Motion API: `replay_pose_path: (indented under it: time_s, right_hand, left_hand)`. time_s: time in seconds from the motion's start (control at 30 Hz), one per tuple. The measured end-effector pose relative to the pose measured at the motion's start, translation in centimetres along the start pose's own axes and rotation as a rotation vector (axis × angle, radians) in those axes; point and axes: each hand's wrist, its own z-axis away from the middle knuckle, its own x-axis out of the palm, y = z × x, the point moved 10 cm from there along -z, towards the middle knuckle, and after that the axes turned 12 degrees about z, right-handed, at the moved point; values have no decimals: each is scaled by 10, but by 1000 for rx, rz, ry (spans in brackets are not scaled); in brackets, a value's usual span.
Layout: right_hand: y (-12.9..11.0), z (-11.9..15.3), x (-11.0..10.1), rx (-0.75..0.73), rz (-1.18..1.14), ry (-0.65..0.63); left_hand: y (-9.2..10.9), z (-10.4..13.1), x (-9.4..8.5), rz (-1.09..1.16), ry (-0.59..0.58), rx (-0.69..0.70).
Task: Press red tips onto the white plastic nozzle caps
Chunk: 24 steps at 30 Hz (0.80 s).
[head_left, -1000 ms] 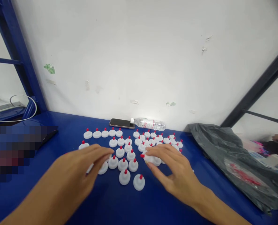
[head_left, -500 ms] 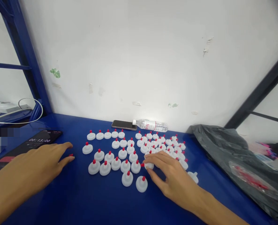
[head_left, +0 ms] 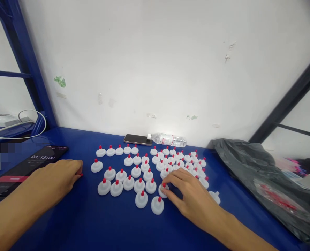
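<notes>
Many round white caps with red tips stand on the blue table [head_left: 92, 223], some in a row at the back left, others packed closely at the right. My right hand [head_left: 184, 191] pinches the red tip of a white cap [head_left: 163, 191], which stands near the front of the group. Another white cap [head_left: 157, 205] stands just in front of it. At the left, my left hand [head_left: 66, 174] is closed beside the caps, with a small red piece [head_left: 81, 174] at its fingertips. A white cap without a red tip [head_left: 214, 197] lies right of my right wrist.
A phone showing a timer [head_left: 43, 157] lies under my left forearm. At the back are a dark phone [head_left: 137, 139] and a clear bottle [head_left: 172, 140] against the wall. A grey plastic bag [head_left: 238, 167] with a packet of red pieces [head_left: 276, 198] is at the right.
The cap at my right hand now stands upright with a red tip between my fingers, slightly nearer the front. My left fingers have closed together around the small red piece.
</notes>
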Motion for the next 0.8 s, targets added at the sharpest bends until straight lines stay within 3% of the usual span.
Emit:
replay_pose_path:
  time_s: [0.1, 0.2, 0.33, 0.4, 0.5, 0.57, 0.63, 0.73, 0.8]
  right_hand:
    - [0, 1, -2, -10, 12, 29]
    - [3, 1, -15, 15, 64, 137]
    - [25, -3, -44, 186, 233, 212]
    - [51, -1, -60, 367, 396, 122]
    - [103, 15, -73, 603, 518, -199]
    - [125, 31, -61, 604, 319, -463]
    - [136, 45, -52, 572, 204, -636]
    - [134, 47, -42, 489, 167, -696]
    - [119, 40, -34, 410, 133, -691]
  left_hand:
    - [12, 2, 3, -46, -50, -8]
    - [11, 1, 8, -63, -57, -24]
    - [4, -2, 15, -110, -57, -24]
    - [2, -3, 18, -114, -76, -28]
    - [0, -3, 20, -101, -98, -61]
    - [0, -2, 18, -110, -100, -90]
    - [3, -1, 17, -131, -108, -99]
    - [9, 2, 16, -164, -136, -80]
    - [8, 3, 13, -167, -141, -85]
